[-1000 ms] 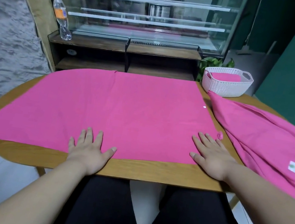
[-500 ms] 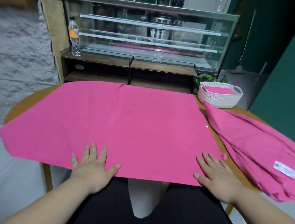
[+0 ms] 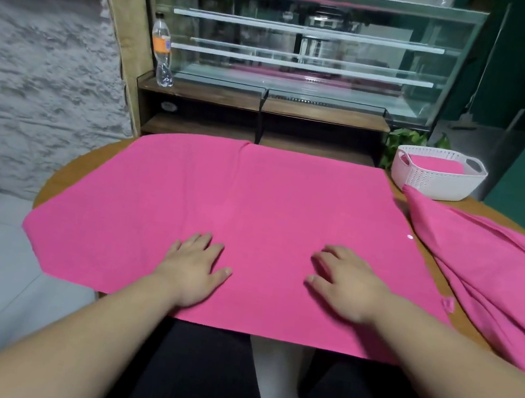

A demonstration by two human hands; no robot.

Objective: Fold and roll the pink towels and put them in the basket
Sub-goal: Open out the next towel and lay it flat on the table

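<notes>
Both hands have slid inward from the near edge of the spread pink towel (image 3: 270,207) toward its middle, the right one leaving the towel's near right corner. The towel now overhangs the near edge of the surface (image 3: 87,155), where a strip of bare wood showed a second ago.

The left hand (image 3: 194,265) lies palm down on the towel, its fingers (image 3: 202,241) straight and close together, holding nothing. The right hand (image 3: 344,282) also rests palm down on the cloth, its fingers slightly bent and gripping nothing; it is a little blurred. The two hands sit side by side, apart, near the middle of the near edge.

The towel is spread flat across most of the oval wooden surface. A loose pile of pink towels (image 3: 492,272) lies along the right edge, its far tip touching the white basket (image 3: 437,183) at the far right corner. One folded pink towel (image 3: 435,164) lies inside the basket. Beyond the far edge stands a glass display case (image 3: 308,43) with a plastic bottle (image 3: 162,50) beside it.
</notes>
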